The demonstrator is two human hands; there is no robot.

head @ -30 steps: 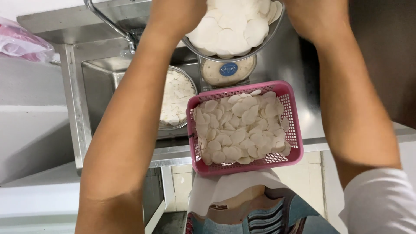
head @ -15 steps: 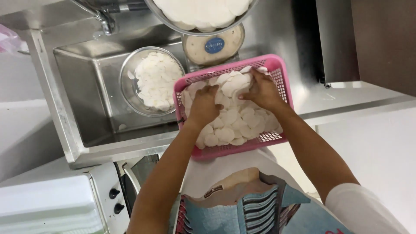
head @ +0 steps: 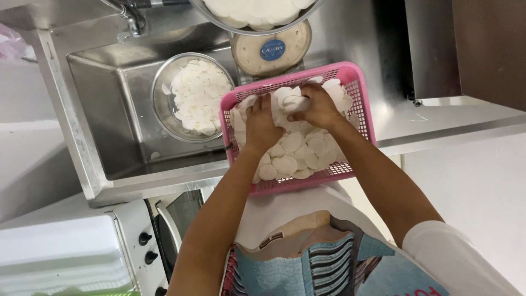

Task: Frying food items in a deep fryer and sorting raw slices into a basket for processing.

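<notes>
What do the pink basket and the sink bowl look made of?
Pink basket: moulded plastic by the look, matte, with fine grid openings. Sink bowl: apparently stainless steel, grey and shiny with reflections. Both hands, left hand and right hand, rest on white slices.

One label shows. A round blue sticker (head: 272, 50) with pale lettering sits in the upper middle of the frame, at the centre of a round, cream-coloured scale face (head: 270, 52). The face lies just above the top rim of a pink mesh basket (head: 359, 90) and just below a steel pan (head: 257, 19) that is cut off by the top edge of the frame.

At the far upper left edge of the frame, a crumpled clear plastic bag (head: 11, 44) with pink tints rests on the grey bench (head: 24, 137); whether it holds anything cannot be told.

No signs or screens are visible.
</notes>
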